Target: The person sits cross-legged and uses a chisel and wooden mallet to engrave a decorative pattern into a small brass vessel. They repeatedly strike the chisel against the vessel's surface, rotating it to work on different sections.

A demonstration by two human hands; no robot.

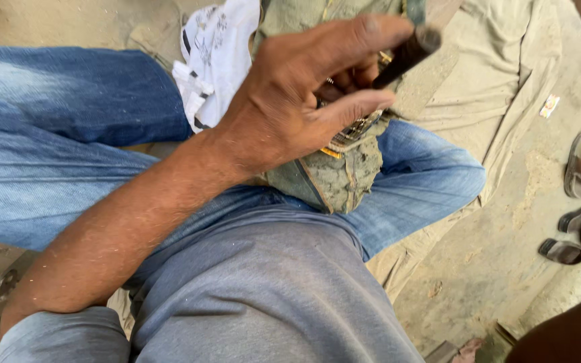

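The person sits with legs in blue jeans (68,134) bent across the view, and a grey shirt (263,296) fills the lower middle. The left hand (297,101) reaches across from the lower left, its forearm lying over the thigh. Its fingers (351,104) are curled together, with the thumb laid over the top, clamped on a dark, rod-shaped tool (408,54) that sticks out up and to the right past the fingertips. Under the hand, resting on the lap between the knees, is a dusty olive-green item of stitched leather or fabric (334,178), with a seam running down its front and a metal fitting with a touch of yellow at its edge; the hand presses against its upper part, and what exactly the item is cannot be told. Just left of it lies a white cloth with dark markings (213,54). A pale, dirty sheet (506,74) is spread on the ground beyond the knees. Near the right edge stand worn sandals (576,168) on the dusty floor. The right hand is not seen clearly; a dark blurred shape at the right edge cannot be identified.
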